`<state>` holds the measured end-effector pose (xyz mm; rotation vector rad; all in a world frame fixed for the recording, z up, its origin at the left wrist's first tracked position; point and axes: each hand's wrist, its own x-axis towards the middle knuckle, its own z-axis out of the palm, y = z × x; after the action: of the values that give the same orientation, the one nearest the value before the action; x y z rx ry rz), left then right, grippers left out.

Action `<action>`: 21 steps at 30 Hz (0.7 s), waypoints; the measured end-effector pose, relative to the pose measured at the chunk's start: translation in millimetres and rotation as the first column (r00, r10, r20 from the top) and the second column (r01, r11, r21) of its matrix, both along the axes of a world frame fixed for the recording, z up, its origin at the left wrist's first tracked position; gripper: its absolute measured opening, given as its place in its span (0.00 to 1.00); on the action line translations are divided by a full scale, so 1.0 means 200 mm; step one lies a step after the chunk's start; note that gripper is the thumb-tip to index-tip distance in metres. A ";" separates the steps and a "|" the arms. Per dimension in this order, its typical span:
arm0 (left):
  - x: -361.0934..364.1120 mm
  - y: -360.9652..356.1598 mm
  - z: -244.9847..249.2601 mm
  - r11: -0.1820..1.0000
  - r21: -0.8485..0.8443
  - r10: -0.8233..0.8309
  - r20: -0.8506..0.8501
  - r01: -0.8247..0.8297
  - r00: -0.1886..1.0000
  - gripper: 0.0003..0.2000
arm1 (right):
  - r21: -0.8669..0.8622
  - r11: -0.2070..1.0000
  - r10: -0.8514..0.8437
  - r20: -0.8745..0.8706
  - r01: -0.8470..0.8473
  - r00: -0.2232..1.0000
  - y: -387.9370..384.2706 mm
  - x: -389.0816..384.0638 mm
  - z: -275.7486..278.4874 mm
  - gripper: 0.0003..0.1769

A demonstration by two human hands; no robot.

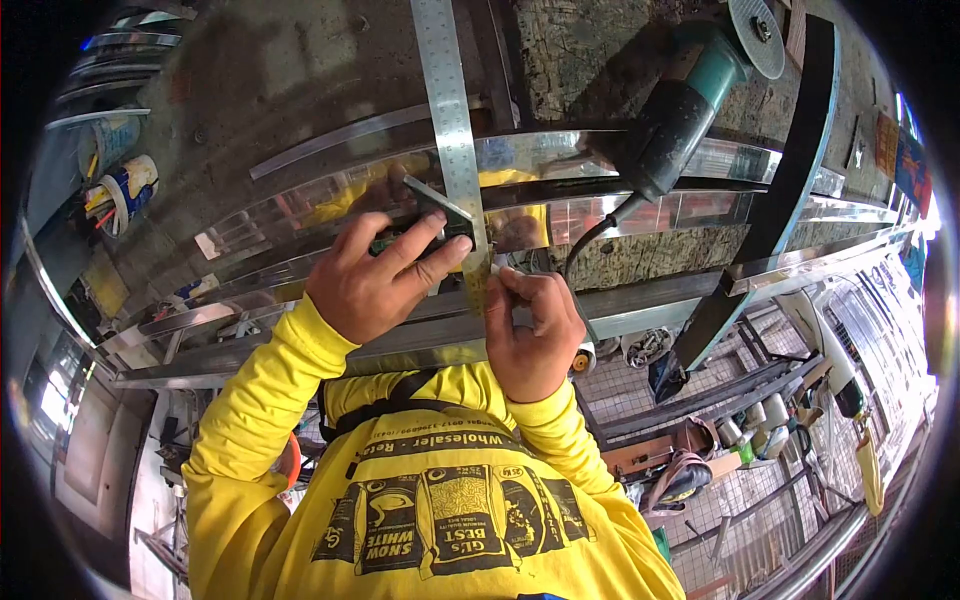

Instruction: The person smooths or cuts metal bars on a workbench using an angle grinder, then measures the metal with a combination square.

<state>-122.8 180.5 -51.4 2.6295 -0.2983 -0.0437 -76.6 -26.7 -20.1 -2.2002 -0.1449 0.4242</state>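
A long steel ruler blade point(450, 120) with a dark angled head point(455, 208), which looks like a combination square, lies across shiny metal bars point(345, 200). My left hand point(385, 275) grips and presses that head, thumb and fingers against it near the blade. Close by on the right, my right hand point(535, 330) is closed in a pinch beside the blade's near end. A small pale tip shows at its fingertips, but most of what it holds is hidden. Both hands are over the near bars, in front of my yellow shirt.
An angle grinder point(680, 115) with a round disc point(757, 38) lies at the upper right, its cord curving toward my right hand. A dark flat bar point(800, 150) crosses the bars there. A container of pens or tools point(125, 190) stands left. Cluttered items point(760, 430) lie lower right.
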 end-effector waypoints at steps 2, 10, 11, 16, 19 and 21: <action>0.00 0.00 0.00 1.000 -0.009 0.000 0.001 0.000 1.000 0.25 | -0.002 1.000 0.008 0.009 -0.008 1.000 0.01 -0.01 0.00 0.13; 0.00 0.00 0.00 1.000 0.007 -0.004 0.014 0.004 1.000 0.24 | -0.043 0.997 0.061 0.089 -0.058 0.994 0.02 -0.01 0.00 0.14; 0.00 0.00 0.00 1.000 0.009 -0.004 0.015 0.004 1.000 0.24 | -0.059 0.996 0.065 0.085 -0.060 0.994 0.03 -0.01 0.01 0.14; 0.01 0.00 0.00 1.000 -0.010 0.006 0.006 -0.006 1.000 0.23 | -0.112 0.991 0.090 0.151 -0.073 0.984 0.05 -0.01 -0.01 0.12; 0.02 0.00 0.01 1.000 -0.019 0.008 0.007 -0.008 1.000 0.23 | -0.115 0.991 0.084 0.201 -0.061 0.976 0.09 0.03 -0.03 0.12; 0.03 0.00 0.02 1.000 -0.026 0.009 0.000 -0.009 1.000 0.23 | -0.116 0.992 0.073 0.208 -0.049 0.975 0.12 0.05 -0.03 0.11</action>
<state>-117.1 180.7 -47.3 2.6051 -0.2855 -0.0363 -66.2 -2.3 -26.0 -2.3522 -0.3125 0.2343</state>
